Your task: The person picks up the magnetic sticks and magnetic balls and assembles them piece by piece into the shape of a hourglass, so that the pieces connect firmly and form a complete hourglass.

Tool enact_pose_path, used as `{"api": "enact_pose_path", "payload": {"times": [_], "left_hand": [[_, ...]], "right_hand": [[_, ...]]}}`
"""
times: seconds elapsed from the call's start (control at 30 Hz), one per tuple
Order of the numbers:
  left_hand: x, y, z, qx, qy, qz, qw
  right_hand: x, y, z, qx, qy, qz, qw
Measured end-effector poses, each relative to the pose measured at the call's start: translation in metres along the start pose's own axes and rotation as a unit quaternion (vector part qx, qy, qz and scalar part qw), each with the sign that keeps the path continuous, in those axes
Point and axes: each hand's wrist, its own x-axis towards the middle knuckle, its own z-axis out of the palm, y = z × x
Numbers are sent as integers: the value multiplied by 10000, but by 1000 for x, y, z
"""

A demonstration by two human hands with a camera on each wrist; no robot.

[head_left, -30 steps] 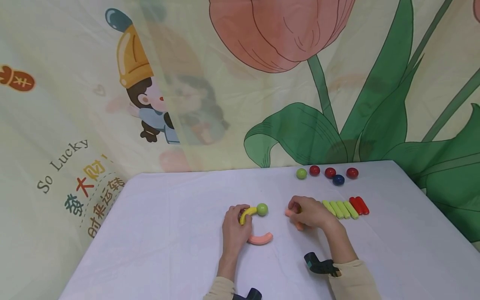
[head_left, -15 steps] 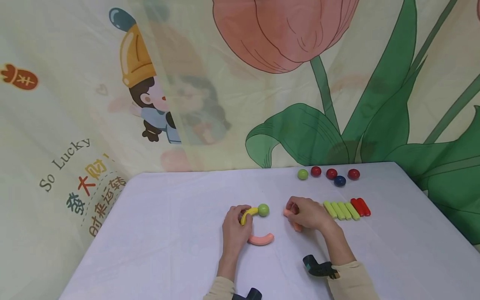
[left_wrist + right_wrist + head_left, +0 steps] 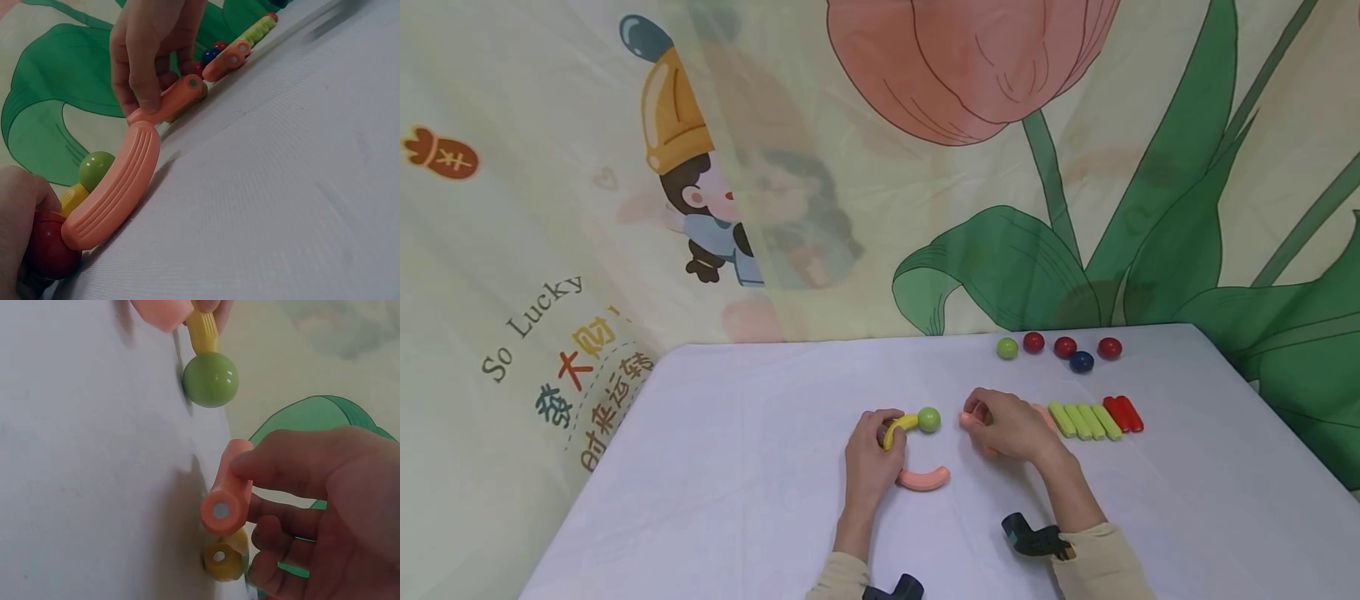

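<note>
My left hand (image 3: 868, 467) grips a red ball (image 3: 50, 247). From that ball reach a yellow curved stick (image 3: 901, 427) and a salmon-pink curved stick (image 3: 925, 479). A green ball (image 3: 928, 419) touches the yellow stick's far end. To the right, my right hand (image 3: 1011, 429) pinches a salmon-pink stick (image 3: 226, 484) between thumb and fingers; its near end shows a round silver magnet. Under that stick, close to the curled lower fingers, lies a yellow piece (image 3: 222, 562) with a similar silver end, partly hidden.
Right of my right hand lies a row of light green sticks (image 3: 1084, 422) and red sticks (image 3: 1123, 413), with pink sticks (image 3: 228, 62) at its near end. Behind stand a green ball (image 3: 1007, 348), red balls (image 3: 1033, 342) and a blue ball (image 3: 1081, 362) on the white tablecloth (image 3: 760, 433).
My right hand has shifted slightly left with the pink stick, uncovering a pink stick beside the green row. The left hand keeps its hold on the red ball.
</note>
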Motion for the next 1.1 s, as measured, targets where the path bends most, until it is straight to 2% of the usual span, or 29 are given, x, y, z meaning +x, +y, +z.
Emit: {"api": "enact_pose_path", "payload": {"times": [0.17, 0.53, 0.8, 1.1], "left_hand": [[0, 0, -1, -14, 19, -1, 10000], [0, 0, 0, -33, -15, 33, 10000], [0, 0, 0, 7, -36, 85, 10000], [0, 0, -1, 30, -31, 168, 9998]], "right_hand": [[0, -3, 2, 150, 51, -52, 9999], [5, -6, 12, -5, 463, -193, 9987], [4, -8, 14, 281, 235, -81, 9993], [4, -10, 16, 202, 231, -232, 9993]]}}
